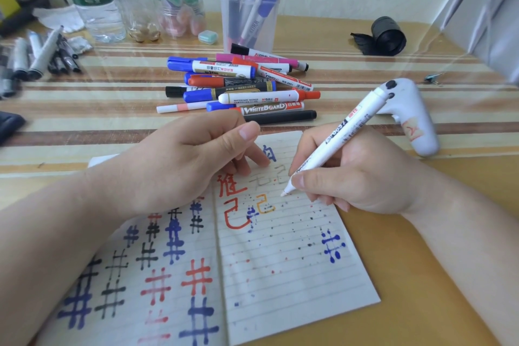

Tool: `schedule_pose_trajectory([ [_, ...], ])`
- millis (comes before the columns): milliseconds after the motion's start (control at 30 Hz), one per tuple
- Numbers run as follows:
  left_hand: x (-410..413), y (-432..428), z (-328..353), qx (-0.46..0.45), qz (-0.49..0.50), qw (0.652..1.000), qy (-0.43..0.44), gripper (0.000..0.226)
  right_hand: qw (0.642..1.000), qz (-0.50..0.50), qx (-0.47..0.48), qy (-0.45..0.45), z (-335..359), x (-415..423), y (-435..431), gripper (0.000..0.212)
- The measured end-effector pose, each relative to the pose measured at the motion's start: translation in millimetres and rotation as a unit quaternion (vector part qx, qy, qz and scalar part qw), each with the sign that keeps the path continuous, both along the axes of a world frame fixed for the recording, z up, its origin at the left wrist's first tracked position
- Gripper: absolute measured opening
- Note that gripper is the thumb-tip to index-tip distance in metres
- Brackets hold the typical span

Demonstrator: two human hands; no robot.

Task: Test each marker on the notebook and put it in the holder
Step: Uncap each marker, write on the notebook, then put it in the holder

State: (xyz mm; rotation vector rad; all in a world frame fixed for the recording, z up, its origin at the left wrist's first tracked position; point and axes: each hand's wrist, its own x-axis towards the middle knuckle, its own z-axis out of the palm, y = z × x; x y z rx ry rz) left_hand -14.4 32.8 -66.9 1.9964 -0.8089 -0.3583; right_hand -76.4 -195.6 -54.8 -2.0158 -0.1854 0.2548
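White marker (pixel 346 132) is pinched in R hand (pixel 362 177), tip on notebook's (pixel 283 278) R page. L hand (pixel 179 160) is rested on notebook, fingers curled; contents can't be told.

Striped table (pixel 393 70) — notebook (pixel 280 275), markers (pixel 241 84), holder (pixel 248 22)

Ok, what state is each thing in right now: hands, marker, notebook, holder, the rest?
notebook, open flat, both pages inked.
marker, uncapped, tip down at the right page.
right hand, grips the marker.
left hand, fingertips rest on the notebook.
holder, upright, several markers in it.
marker pile, lying capped behind the notebook.
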Motion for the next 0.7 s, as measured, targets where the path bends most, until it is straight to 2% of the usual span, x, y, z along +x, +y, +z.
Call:
schedule_pose_trajectory([
  [333,-0.6,-0.4,0.0,0.002,0.001,1.0,-0.001,0.041,0.998,-0.014,-0.061,-0.007,4.4,0.0,2.5,0.009],
  [533,0.1,-0.5,-1.2,-0.005,-0.006,1.0,0.006,0.039,1.0,-0.001,-0.007,0.002,3.7,-1.8,-0.8,0.01],
  [700,0.1,-0.7,-0.8,0.001,-0.005,1.0,0.001,0.038,0.999,0.012,-0.031,-0.014,2.5,-1.0,0.6,0.015],
])
